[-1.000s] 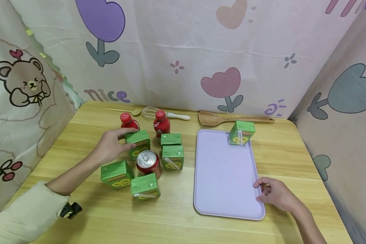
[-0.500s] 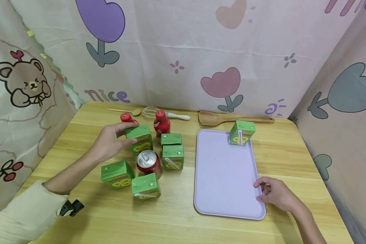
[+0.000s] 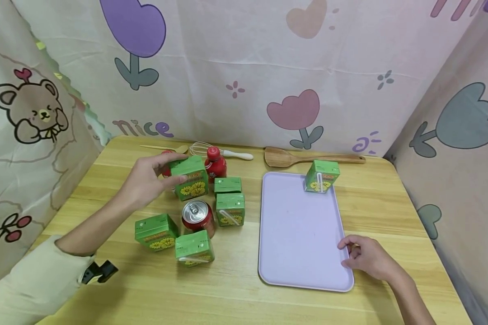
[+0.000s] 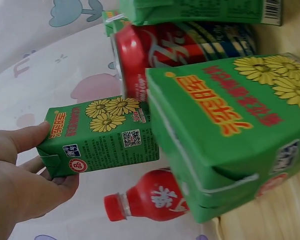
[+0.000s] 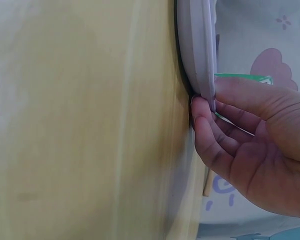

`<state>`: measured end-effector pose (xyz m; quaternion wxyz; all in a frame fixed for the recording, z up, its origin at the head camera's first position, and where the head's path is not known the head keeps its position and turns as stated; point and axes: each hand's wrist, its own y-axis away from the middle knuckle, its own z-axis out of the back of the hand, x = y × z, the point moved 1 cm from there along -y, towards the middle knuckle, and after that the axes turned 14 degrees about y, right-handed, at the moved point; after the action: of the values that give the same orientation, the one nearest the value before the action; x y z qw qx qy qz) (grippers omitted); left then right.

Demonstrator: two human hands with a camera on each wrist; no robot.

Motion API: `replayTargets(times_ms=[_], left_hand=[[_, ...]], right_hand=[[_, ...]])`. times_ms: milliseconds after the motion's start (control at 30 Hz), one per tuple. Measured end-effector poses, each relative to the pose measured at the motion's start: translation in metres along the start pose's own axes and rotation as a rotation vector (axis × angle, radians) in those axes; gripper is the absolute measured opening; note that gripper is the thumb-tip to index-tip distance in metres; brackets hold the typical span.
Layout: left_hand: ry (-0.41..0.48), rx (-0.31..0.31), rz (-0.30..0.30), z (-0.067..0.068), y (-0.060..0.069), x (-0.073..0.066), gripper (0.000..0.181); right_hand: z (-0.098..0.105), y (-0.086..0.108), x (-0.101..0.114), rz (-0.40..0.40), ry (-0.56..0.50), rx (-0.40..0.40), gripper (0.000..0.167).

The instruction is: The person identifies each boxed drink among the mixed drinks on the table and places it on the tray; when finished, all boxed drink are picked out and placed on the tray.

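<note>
Left hand (image 3: 146, 183): grasps the top end of a green, box-shaped cardboard drink carton (image 3: 192, 184), left of middle, toward the counter's (image 3: 166, 293) far edge.
Carton's handling: probably light, smooth, slightly squeezable; best held across its firmer top edges.
Flat lilac, rectangular, plastic-looking tray (image 3: 298, 234): closer to the counter's right edge; likely stiff and slidable; hold its rim.
Right hand (image 3: 368, 257): pinches the tray's right rim.

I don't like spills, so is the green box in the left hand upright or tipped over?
Roughly upright. The green box in the left hand has its top facing up, with yellow flowers below.
</note>
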<state>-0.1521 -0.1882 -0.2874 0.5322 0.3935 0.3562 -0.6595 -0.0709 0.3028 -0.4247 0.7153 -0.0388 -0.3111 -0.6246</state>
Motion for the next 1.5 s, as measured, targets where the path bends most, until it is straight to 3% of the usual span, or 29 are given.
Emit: replayTargets(times_ms=[267,600,933,1167,1500], left_hand=[[0.006,-0.035,-0.015,-0.002,-0.002,-0.016,0.046],[0.103,0.006,-0.066,-0.011,-0.007,-0.035,0.044],[0.222,0.032,-0.128,-0.035,-0.025,-0.048,0.042],[0.239,0.083,-0.08,-0.056,-0.04,-0.063,0.043],[0.343,0.144,-0.097,-0.091,-0.061,-0.083,0.044]], right_hand=[[0.001,0.0,0.0,0.02,-0.014,0.006,0.033],[0.001,0.0,0.0,0.026,-0.018,0.013,0.032],[0.0,0.001,-0.002,0.019,-0.02,0.013,0.032],[0.001,0.001,-0.003,0.029,-0.016,0.006,0.032],[0.001,0.0,-0.002,0.013,-0.008,0.009,0.031]])
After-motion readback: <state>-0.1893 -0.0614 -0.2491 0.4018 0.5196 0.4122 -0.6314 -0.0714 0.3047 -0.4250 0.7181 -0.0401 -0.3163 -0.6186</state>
